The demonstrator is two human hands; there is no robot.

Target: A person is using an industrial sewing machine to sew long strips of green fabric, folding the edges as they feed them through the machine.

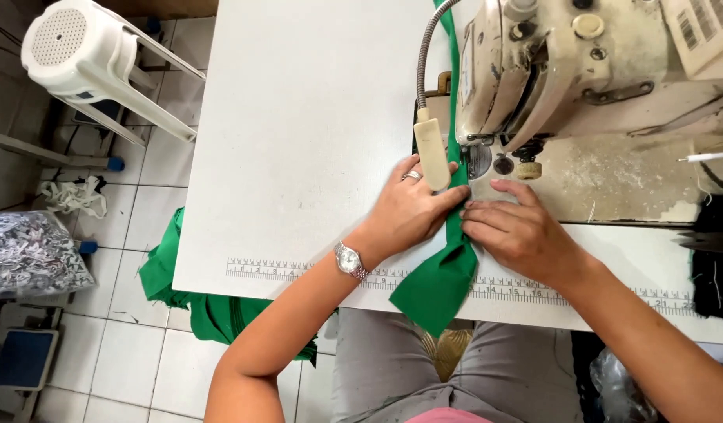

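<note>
Your left hand (412,210) lies flat on the green fabric strip (447,258), its fingers (443,200) pressed close together and bearing down on the strip's left edge rather than pinching it. Your right hand (518,231) rests just opposite, fingers (480,213) also pressed together with the tips touching the strip's right edge. With one hand on each side, the narrow cloth is kept straight and folded between them, seemingly so it lines up with the needle area.

The strip runs between your fingertips. Beyond them it passes under the head of the sewing machine (565,70) and shows again behind it; toward you it widens and hangs over the tabletop (298,117) edge into your lap. A small lamp on a flexible neck (432,149) hangs just above your left fingers, aimed at the spot where the cloth meets the machine.

A ruler strip (298,270) is fixed along the tabletop edge under your wrists. Left of your left arm, more green cloth (173,274) hangs toward the floor. A white plastic stool (87,55) stands well off to the left.
</note>
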